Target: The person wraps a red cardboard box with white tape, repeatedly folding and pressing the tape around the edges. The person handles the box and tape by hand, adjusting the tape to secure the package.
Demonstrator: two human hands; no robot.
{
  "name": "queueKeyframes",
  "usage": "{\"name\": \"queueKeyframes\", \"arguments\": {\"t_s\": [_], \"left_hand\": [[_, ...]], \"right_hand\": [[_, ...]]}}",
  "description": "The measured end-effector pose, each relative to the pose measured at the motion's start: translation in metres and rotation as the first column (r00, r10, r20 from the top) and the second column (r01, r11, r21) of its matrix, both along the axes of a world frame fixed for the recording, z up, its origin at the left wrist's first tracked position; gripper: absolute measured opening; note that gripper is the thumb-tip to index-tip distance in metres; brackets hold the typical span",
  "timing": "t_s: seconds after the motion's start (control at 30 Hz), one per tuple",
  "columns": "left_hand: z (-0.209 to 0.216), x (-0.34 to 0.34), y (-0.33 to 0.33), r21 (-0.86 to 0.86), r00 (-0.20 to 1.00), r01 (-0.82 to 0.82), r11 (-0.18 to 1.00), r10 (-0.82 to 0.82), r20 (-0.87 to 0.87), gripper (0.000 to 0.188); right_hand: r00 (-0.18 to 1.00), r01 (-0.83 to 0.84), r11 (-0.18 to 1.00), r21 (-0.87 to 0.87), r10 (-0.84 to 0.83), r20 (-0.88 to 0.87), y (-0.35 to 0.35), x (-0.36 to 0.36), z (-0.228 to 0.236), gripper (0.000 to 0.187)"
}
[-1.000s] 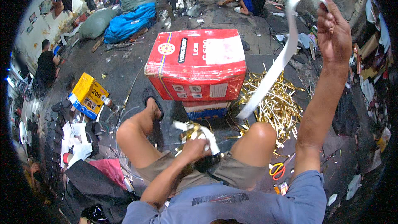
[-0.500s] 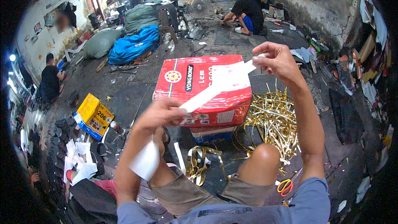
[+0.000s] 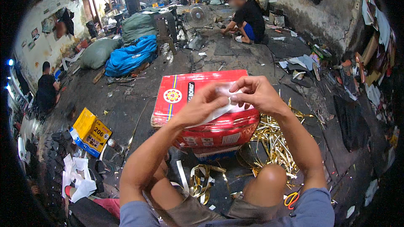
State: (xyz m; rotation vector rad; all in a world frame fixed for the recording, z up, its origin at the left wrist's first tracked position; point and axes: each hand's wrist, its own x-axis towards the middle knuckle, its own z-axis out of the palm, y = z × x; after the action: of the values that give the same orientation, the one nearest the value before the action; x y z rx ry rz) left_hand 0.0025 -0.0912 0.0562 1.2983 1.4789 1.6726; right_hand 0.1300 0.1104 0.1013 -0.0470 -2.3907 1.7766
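Note:
A red carton point(image 3: 166, 115) with a flower emblem stands in front of my knees, on top of a blue-and-white box point(image 3: 216, 154). Over its top my two hands come together with their fingertips almost touching. Between them is a white strip point(image 3: 215, 114), part of which my fingers cover. My left hand point(image 3: 203, 106) pinches it, its fingers slightly blurred. Thumb and forefinger of my right hand point(image 3: 264, 96) are pressed together on the strip's other end. A pale, pinkish-white piece point(image 3: 224, 88) lies on the carton behind my fingers.
Shiny gold strips point(image 3: 277, 143) lie heaped right of the carton; more gold strips point(image 3: 201, 180) lie between my legs. Orange-handled scissors point(image 3: 290, 200) are by my right thigh. A yellow box point(image 3: 90, 130) and white scraps point(image 3: 80, 176) lie left. Ahead, a person point(image 3: 248, 19) squats near a fan point(image 3: 197, 15).
My hands were wide apart with the white strip stretched between them; now they meet over the carton. The right hand came down and left, the left hand moved right and up.

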Motion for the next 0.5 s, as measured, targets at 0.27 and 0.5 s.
{"name": "queueKeyframes", "arguments": {"t_s": [0.27, 0.5], "left_hand": [[0.039, -0.046, -0.109, -0.528, 0.978, -0.21, 0.823, 0.185, -0.099, 0.023], [0.031, -0.136, -0.179, -0.478, 0.67, -0.707, 0.522, 0.276, -0.69, 0.021]], "right_hand": [[0.952, 0.293, 0.955, -0.04, -0.295, -0.082, 0.053, 0.004, 0.008, 0.014], [0.974, 0.228, 0.966, 0.12, -0.226, -0.031, 0.059, -0.024, -0.045, 0.017]]}}
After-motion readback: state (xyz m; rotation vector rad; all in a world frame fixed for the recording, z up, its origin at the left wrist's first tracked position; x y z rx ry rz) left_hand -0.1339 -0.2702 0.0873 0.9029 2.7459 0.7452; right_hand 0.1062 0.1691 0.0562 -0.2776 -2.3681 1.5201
